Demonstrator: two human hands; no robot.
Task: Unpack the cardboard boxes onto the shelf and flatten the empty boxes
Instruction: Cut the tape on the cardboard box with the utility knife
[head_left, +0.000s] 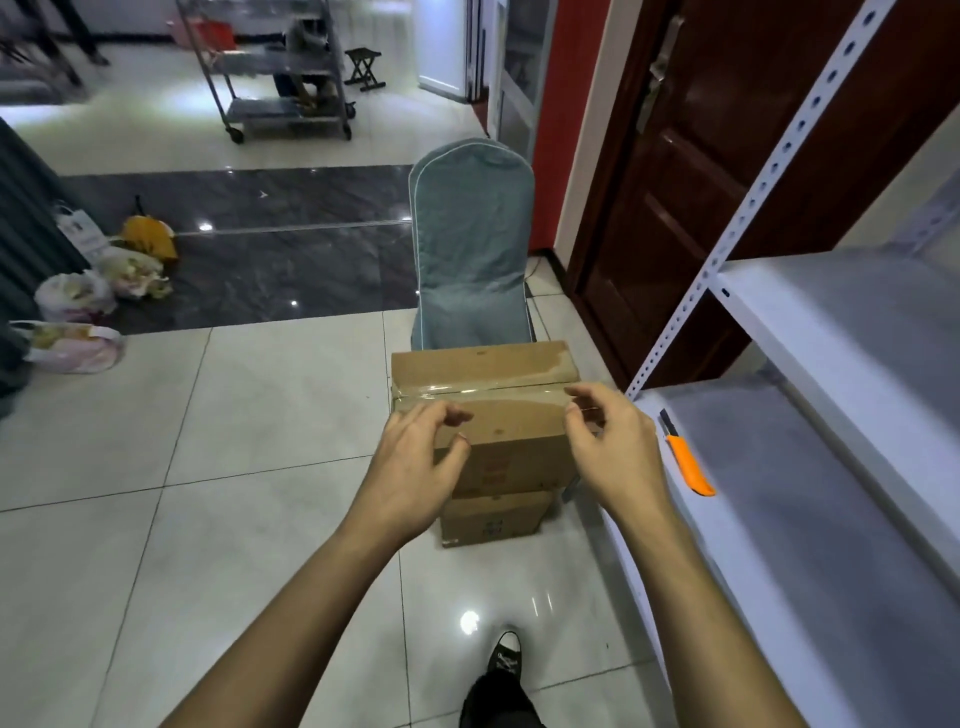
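Nearest: a black shoe (504, 657) on pale floor tiles (249, 441), bottom centre. Both forearms reach forward over it.

Left hand (415, 467): fingers loosely curled, holding nothing, poised at the near left corner of the top cardboard box (488, 400); whether the fingertips touch the cardboard cannot be told. Right hand (613, 447): fingers also loosely curled and empty, at the box's near right corner.

The top box is closed, sealed by a strip of clear tape (483, 396) running side to side across its lid. It sits stacked on a smaller lower box (493, 519), which stands on the floor just left of the shelf.

Right: white metal shelf (810, 332) with perforated uprights, two grey boards in view. An orange utility knife (688, 462) lies on the lower board near its front edge, close to the right hand but apart from it.

Behind the boxes: a chair in a blue-grey cover (472, 244), then a dark brown door (701, 171). Far left: several plastic bags (78, 322) on the floor. Far back: a metal trolley (285, 67) and a small folding stool (363, 67).
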